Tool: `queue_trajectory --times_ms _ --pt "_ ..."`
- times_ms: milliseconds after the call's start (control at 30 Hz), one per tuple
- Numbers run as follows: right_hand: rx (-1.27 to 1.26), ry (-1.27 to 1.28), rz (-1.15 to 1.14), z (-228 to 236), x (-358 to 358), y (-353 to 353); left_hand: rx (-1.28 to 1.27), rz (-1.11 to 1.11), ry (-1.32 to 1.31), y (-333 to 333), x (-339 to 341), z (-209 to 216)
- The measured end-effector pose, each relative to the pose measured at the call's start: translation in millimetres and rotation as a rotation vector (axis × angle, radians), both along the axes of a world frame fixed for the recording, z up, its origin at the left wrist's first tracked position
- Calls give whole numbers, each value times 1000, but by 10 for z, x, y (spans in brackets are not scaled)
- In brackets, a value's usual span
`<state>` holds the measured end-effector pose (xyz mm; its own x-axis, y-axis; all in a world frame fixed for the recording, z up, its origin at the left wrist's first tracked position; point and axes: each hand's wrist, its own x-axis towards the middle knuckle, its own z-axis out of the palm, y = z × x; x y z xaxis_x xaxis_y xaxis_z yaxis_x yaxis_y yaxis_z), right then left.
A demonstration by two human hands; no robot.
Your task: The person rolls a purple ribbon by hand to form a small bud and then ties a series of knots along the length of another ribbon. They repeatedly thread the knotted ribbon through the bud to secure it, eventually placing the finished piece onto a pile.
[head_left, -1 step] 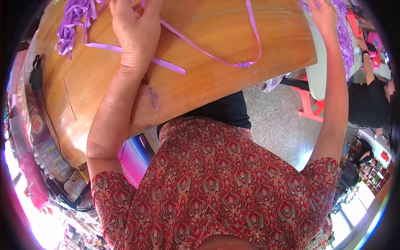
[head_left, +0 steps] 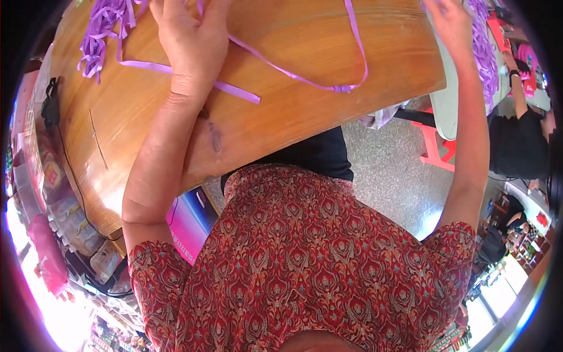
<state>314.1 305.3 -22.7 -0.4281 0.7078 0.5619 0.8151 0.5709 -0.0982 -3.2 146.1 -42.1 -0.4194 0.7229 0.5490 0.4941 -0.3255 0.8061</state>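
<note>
My left hand (head_left: pixel 193 47) is over the wooden table, its fingertips cut off by the upper edge. Between its thumb and fingers a bit of purple ribbon shows; whether the hand grips it is hidden. One flat ribbon end (head_left: pixel 237 92) pokes out beside the wrist. From behind the thumb, a long purple ribbon (head_left: pixel 272 63) loops rightward to a small purple clasp-like piece (head_left: pixel 341 89), then runs up out of view. At the upper right, my right hand (head_left: pixel 450 26) has curled fingers near the table's edge. Purple shows at its fingertips, but what they hold is unclear.
Bunched purple ribbons (head_left: pixel 108 29) lie at the far left; more ribbons (head_left: pixel 484 58) hang beside my right forearm. A red stool (head_left: pixel 434 146) stands below the pale board (head_left: pixel 450 105). A black cable (head_left: pixel 67 170) runs along the left. Another person in black (head_left: pixel 516 146) is at right.
My right hand has shifted slightly down and left. The ribbon's small clasp-like piece has moved up a little. My left hand is nearly still.
</note>
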Motion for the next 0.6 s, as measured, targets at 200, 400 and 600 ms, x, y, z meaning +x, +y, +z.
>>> queue_trajectory --times_ms 200,400,600 --pt "-356 -58 679 141 -507 -1074 211 -290 735 -317 291 74" --pt "-337 -162 676 139 -516 -1343 92 -494 878 -602 833 -123" --pt "-370 -77 636 72 -526 -1379 66 -518 832 -516 692 -123"
